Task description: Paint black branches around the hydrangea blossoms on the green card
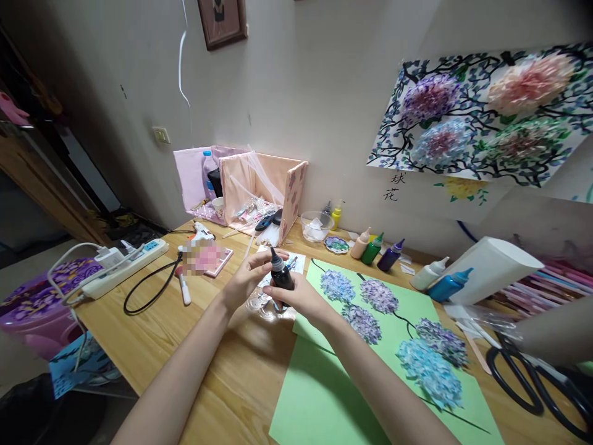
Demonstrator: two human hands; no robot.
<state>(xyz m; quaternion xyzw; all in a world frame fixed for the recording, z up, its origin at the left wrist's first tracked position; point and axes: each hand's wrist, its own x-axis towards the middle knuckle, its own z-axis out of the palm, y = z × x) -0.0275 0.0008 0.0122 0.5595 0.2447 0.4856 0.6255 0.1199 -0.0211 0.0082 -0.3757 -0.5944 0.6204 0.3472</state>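
Black squeeze bottle [283,282], one, nozzle up and slightly tilted, held above the worktop [241,389].
We record the right hand [306,301] with fingers wrapped round the bottle's body; the left hand [243,281] has its fingers curved beside the nozzle end, and whether they grip there we cannot tell. Below: clear plastic [264,311]; to the right, a green sheet [319,395] bearing blue and purple flower clusters [430,372]. We judge the bottle light, soft-walled, smooth, perhaps slippery if wetted, hardly fragile. Preferred hold, in our view: lightly round mid-body, steadied at the nozzle's base.
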